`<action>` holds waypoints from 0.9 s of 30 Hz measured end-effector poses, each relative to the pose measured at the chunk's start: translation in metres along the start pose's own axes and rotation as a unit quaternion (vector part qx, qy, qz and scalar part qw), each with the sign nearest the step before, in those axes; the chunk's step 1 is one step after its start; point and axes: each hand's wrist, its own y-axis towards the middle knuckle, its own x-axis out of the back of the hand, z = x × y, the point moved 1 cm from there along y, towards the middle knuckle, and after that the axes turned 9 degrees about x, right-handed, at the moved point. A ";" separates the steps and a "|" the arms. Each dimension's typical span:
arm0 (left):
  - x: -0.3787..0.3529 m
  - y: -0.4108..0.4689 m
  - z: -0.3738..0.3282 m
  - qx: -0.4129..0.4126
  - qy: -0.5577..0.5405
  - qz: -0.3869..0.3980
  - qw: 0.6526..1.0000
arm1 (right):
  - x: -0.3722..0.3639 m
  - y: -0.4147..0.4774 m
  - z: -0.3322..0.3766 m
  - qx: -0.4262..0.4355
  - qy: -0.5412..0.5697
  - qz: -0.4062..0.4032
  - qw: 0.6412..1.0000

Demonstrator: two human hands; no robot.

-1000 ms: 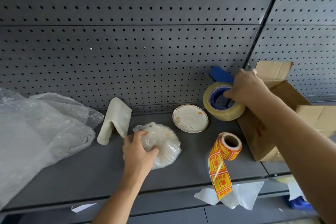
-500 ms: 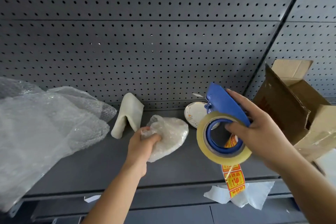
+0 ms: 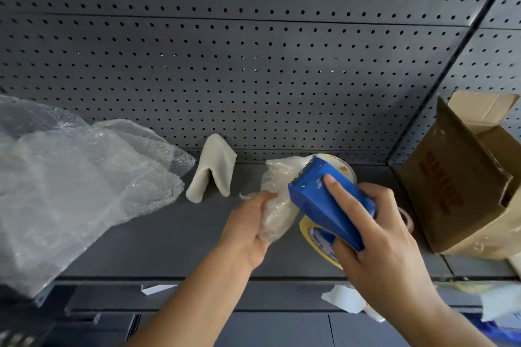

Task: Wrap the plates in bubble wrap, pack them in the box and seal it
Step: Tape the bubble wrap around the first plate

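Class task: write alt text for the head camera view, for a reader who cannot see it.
A person's left hand grips a bubble-wrapped plate over a grey shelf while the right hand holds a blue tape dispenser beside it. An open cardboard box sits at the right, loose bubble wrap at the left.

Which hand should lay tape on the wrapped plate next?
Right. The right hand grips the blue plastic tape dispenser, its toothed edge beside the bubble-wrapped plate, which the left hand holds.
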 end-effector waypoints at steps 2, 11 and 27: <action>-0.001 -0.003 0.003 0.013 -0.006 0.008 1.000 | -0.003 0.002 -0.002 0.012 -0.023 0.010 1.000; 0.012 -0.003 -0.003 -0.088 0.006 -0.081 0.993 | -0.005 0.010 -0.008 0.043 -0.058 0.070 0.995; 0.048 0.009 0.011 -0.216 0.423 -0.008 0.880 | -0.020 0.033 -0.030 -0.027 -0.003 0.178 0.984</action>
